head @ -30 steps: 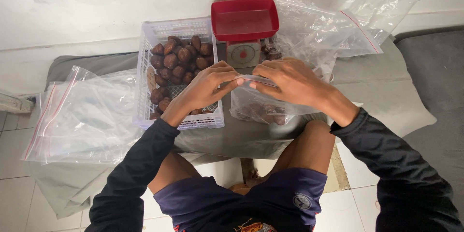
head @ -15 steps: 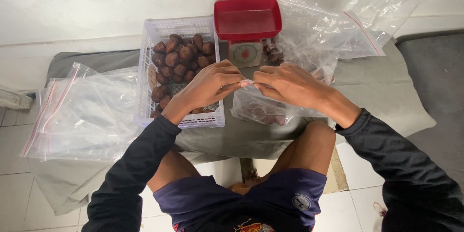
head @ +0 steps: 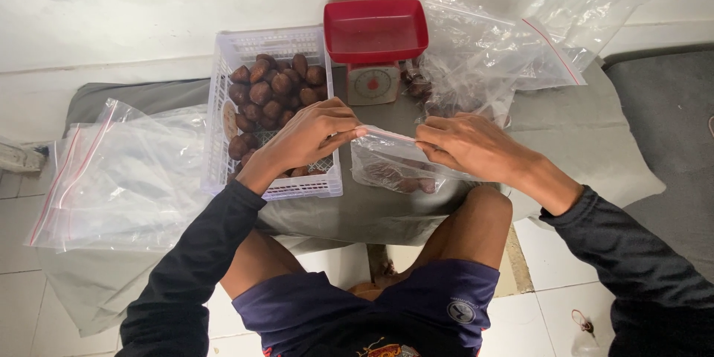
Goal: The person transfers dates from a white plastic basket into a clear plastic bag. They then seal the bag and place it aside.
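Observation:
My left hand (head: 309,136) and my right hand (head: 468,143) pinch the two ends of the top strip of a clear zip bag (head: 390,165) that holds several brown scaly fruits. The bag rests on grey cloth in front of my knees. Just left of it, under my left wrist, stands a white plastic basket (head: 223,97) with several more of the same brown fruits (head: 271,89).
A small kitchen scale (head: 372,82) with a red tray (head: 375,30) sits behind the bag. Clear zip bags with red seals are piled at the back right (head: 513,37) and spread at the left (head: 119,171). White tiled floor lies below.
My hands have drawn apart along the top of the bag, left hand going left and right hand going right, so the bag's top strip now shows between them.

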